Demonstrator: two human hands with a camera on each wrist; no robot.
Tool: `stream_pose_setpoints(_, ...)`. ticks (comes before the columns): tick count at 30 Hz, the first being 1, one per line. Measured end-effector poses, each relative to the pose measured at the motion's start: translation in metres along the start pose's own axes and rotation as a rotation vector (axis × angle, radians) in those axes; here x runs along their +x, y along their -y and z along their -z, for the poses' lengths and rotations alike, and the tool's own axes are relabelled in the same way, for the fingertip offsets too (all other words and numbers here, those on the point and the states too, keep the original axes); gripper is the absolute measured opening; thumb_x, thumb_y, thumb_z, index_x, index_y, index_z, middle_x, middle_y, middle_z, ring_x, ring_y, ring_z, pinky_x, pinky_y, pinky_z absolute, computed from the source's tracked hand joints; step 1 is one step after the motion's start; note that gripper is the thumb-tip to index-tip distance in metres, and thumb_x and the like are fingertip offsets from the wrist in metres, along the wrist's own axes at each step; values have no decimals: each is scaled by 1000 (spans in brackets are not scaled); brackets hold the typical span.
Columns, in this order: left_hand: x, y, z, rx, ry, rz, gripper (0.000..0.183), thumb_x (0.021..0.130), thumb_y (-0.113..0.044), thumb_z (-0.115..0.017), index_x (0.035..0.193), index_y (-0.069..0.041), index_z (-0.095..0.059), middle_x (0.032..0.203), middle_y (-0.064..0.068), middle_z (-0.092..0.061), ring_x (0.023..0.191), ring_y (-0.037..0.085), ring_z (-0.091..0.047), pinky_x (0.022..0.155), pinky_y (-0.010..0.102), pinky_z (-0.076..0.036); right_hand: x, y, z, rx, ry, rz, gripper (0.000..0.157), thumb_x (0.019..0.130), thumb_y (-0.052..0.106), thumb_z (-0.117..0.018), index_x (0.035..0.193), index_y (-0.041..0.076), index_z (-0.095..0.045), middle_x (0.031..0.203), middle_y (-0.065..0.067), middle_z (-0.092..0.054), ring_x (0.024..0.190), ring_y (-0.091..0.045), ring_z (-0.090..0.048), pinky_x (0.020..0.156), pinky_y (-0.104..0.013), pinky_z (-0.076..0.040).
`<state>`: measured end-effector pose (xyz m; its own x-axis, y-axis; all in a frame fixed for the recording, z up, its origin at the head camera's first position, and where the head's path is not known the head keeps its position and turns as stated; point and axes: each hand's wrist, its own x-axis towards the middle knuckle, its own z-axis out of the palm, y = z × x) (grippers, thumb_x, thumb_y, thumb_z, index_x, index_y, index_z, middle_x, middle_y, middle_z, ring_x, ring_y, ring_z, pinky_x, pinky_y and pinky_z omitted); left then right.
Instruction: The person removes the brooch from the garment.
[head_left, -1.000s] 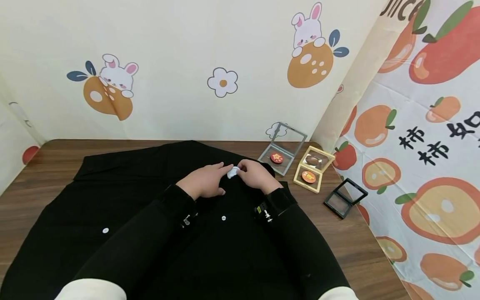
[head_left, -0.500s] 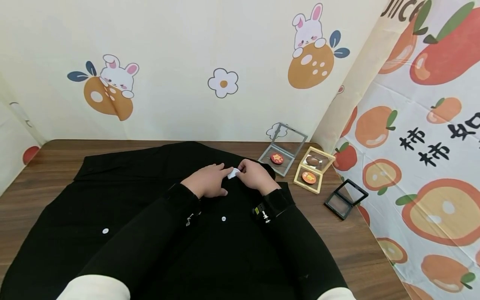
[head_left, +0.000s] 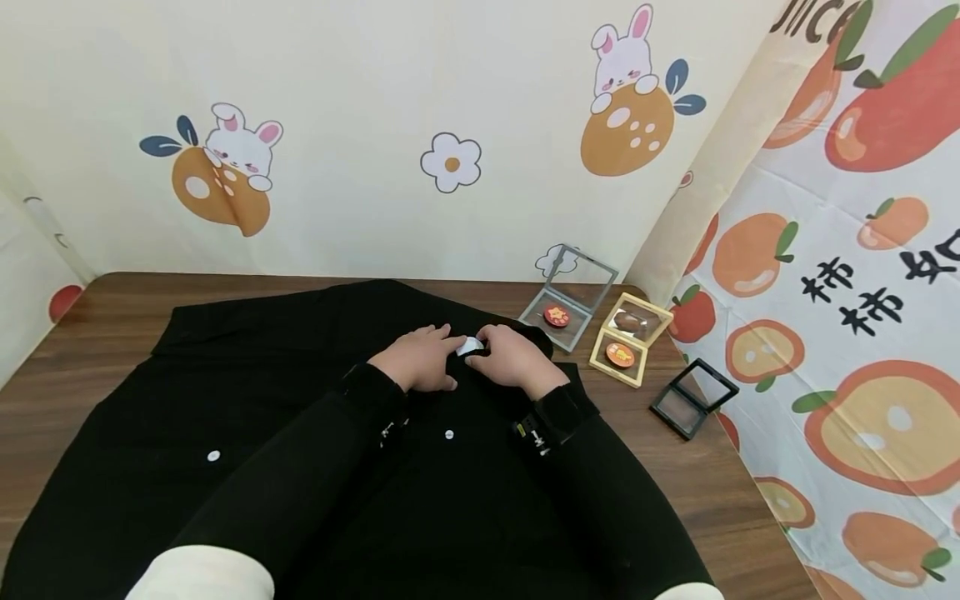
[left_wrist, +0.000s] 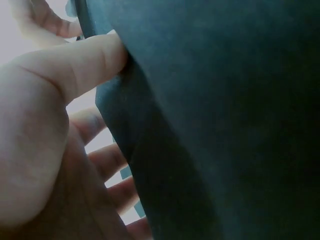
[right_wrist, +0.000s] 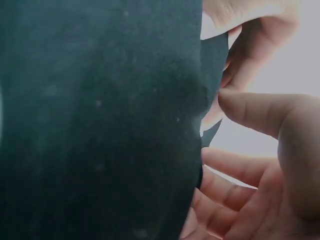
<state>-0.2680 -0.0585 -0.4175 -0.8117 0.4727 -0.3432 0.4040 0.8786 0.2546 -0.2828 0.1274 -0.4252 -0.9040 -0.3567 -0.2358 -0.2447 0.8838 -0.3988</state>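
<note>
A black shirt [head_left: 262,358] with small white buttons, one button [head_left: 449,434] just below the hands, lies spread before me. At its upper middle, a small white patch [head_left: 468,346] shows between my left hand [head_left: 423,358] and right hand [head_left: 517,358]. In the left wrist view, my left thumb [left_wrist: 107,55] lies over the edge of the dark cloth [left_wrist: 215,110], with the fingers behind it. In the right wrist view, my right thumb [right_wrist: 250,107] points at the cloth's edge. Right fingers reach behind that edge, their tips partly hidden.
Right of the shirt, on the brown wooden table [head_left: 720,508], stand three open hinged cases: a grey one [head_left: 581,333] and a yellow one [head_left: 613,374], each with a small round piece, and a black one [head_left: 688,397]. A printed curtain [head_left: 360,208] rises behind the table.
My right thumb has spread away from the index finger beside the white patch. The left hand has shifted slightly right. The shirt and cases stay in place.
</note>
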Motion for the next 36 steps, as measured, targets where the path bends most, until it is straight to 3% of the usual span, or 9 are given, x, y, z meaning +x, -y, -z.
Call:
stream_pose_setpoints(5,1,1,0,-10,3,10,77,99,-39,-70,164,-20,-32,169,15,-21,154,40,-20,122,54,-24,-18,7,2,-160,42,61,56,102,40,-65,150,14,-54,139,-13,-54,115,-26,-60,97,-44,-50)
stream_pose_setpoints(13,1,0,-1,-21,20,20,77,100,-40,-69,164,-21,-31,170,14,-19,155,39,-18,122,55,-21,-34,11,-2,-339,56,90,62,102,44,-65,155,17,-49,136,-9,-53,110,-23,-54,88,-38,-51)
stream_pose_setpoints(24,-1,0,-1,-35,24,16,77,100,-40,-68,164,-21,-30,170,13,-17,156,37,-15,123,53,-19,-40,15,-6,-405,51,92,63,102,46,-64,158,21,-46,140,-10,-51,111,-24,-52,87,-38,-50)
stream_pose_setpoints(36,0,1,0,-40,44,29,77,100,-39,-69,165,-23,-29,171,13,-16,156,37,-14,123,53,-18,-38,13,-8,-400,80,77,65,102,48,-63,159,25,-43,150,-10,-46,128,-27,-49,96,-42,-49)
